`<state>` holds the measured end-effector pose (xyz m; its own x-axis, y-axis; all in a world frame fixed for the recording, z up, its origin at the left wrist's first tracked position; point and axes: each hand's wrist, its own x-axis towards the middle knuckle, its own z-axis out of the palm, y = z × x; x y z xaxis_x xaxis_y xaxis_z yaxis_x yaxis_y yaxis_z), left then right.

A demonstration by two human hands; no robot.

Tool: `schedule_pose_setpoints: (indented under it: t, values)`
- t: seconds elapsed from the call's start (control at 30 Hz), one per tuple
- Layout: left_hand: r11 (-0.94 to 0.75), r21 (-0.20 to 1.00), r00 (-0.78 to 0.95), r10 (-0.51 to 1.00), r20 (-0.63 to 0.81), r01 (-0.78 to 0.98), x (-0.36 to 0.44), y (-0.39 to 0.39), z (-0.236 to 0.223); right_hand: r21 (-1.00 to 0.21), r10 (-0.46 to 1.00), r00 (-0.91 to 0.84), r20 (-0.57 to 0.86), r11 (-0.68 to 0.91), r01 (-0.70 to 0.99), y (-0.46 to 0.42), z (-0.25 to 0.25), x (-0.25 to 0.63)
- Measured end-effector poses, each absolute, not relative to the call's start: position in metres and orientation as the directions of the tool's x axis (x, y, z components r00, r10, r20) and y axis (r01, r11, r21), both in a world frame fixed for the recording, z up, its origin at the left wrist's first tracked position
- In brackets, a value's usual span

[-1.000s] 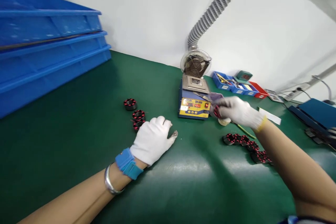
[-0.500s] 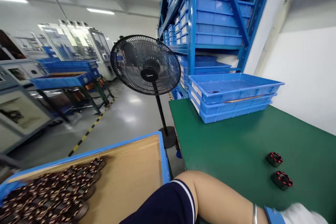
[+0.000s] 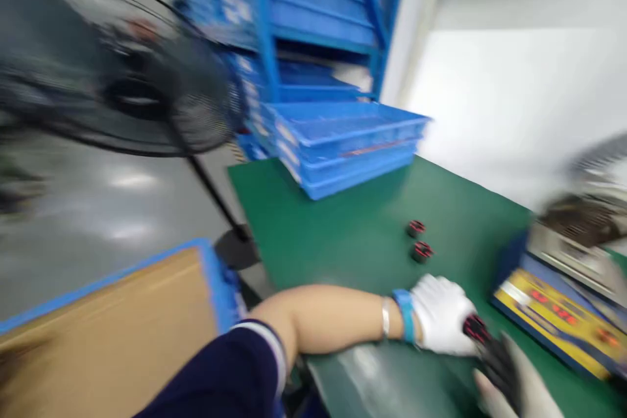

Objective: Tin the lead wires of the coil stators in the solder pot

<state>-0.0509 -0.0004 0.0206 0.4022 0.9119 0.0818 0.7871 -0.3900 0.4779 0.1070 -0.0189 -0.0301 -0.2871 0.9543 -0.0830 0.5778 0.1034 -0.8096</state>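
Note:
My left hand (image 3: 441, 317), in a white glove with a blue wrist strap, reaches across the green table. Its fingers are closed on a small black ring with red slots, like a motor stator core (image 3: 475, 328). My right hand (image 3: 524, 382), also pale-gloved and smeared by motion, is at the lower right. It grips a dark, elongated object (image 3: 502, 366) that meets the core; its kind is too blurred to make out. Beyond my left hand, two similar cores (image 3: 416, 228) (image 3: 422, 251) sit on the table.
Stacked blue trays (image 3: 353, 144) stand at the table's (image 3: 353, 228) far end, before a blue shelf rack (image 3: 267, 32). A blue and yellow device with a red display (image 3: 563, 320) is at right. A black fan (image 3: 137, 98) and a cardboard-lined blue tray (image 3: 147, 313) are left.
The view has swung right and down. My right hand, the device and the core at my left hand have come into view. The heaped copper-wound parts at left have gone out of view.

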Motion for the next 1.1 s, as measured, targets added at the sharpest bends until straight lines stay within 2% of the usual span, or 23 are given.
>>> schedule_pose_setpoints:
  t: [0.03, 0.07, 0.17, 0.27, 0.4, 0.5, 0.6, 0.73, 0.83, 0.93, 1.0, 1.1]
  values:
    - [-0.376, 0.507, 0.378, 0.920, 0.105, 0.775, -0.050, -0.004, 0.020, -0.824, 0.978, -0.187, -0.091, 0.032, 0.566, -0.035, -0.026, 0.125]
    - [-0.364, 0.547, 0.355, 0.926, 0.128, 0.754, -0.050, -0.006, 0.018, -0.884, 0.986, -0.128, -0.106, -0.034, 0.466, -0.047, -0.020, 0.136]
    - [-0.315, 0.722, 0.237, 0.948, 0.211, 0.616, -0.050, -0.003, 0.006, -0.977, 0.987, -0.078, -0.138, -0.122, 0.174, -0.053, -0.006, 0.136]
    - [-0.317, 0.826, 0.217, 0.946, 0.240, 0.466, -0.044, -0.003, -0.004, -0.988, 0.982, -0.108, -0.154, -0.152, 0.022, -0.038, 0.000, 0.128]
    - [-0.408, 0.795, 0.263, 0.910, 0.319, 0.448, -0.035, -0.010, -0.007, -0.984, 0.977, -0.139, -0.162, -0.171, -0.055, -0.030, 0.003, 0.125]
    - [-0.475, 0.743, 0.305, 0.878, 0.368, 0.472, -0.032, -0.012, -0.006, -0.965, 0.966, -0.117, -0.229, -0.241, -0.104, -0.028, 0.003, 0.126]
    - [-0.442, 0.747, 0.309, 0.894, 0.324, 0.496, -0.029, -0.013, -0.007, -0.955, 0.963, -0.058, -0.263, -0.268, -0.126, -0.025, 0.001, 0.125]
    - [-0.357, 0.788, 0.272, 0.930, 0.248, 0.502, -0.026, -0.015, -0.012, -0.982, 0.983, -0.012, -0.184, -0.184, -0.041, -0.028, -0.001, 0.120]
    - [-0.386, 0.801, 0.281, 0.917, 0.282, 0.457, -0.024, -0.015, -0.018, -0.983, 0.997, 0.019, -0.074, -0.076, 0.168, -0.031, -0.002, 0.120]
    - [-0.393, 0.811, 0.273, 0.915, 0.297, 0.434, -0.025, -0.013, -0.021, -0.907, 0.993, 0.074, 0.090, 0.051, 0.419, -0.034, 0.000, 0.124]
    - [-0.367, 0.816, 0.260, 0.926, 0.274, 0.446, -0.026, -0.011, -0.019, -0.844, 0.976, 0.088, 0.197, 0.123, 0.521, -0.035, 0.001, 0.127]
    - [-0.262, 0.858, 0.311, 0.942, 0.127, 0.442, -0.030, -0.009, -0.013, -0.795, 0.957, 0.096, 0.274, 0.169, 0.582, -0.036, 0.001, 0.132]
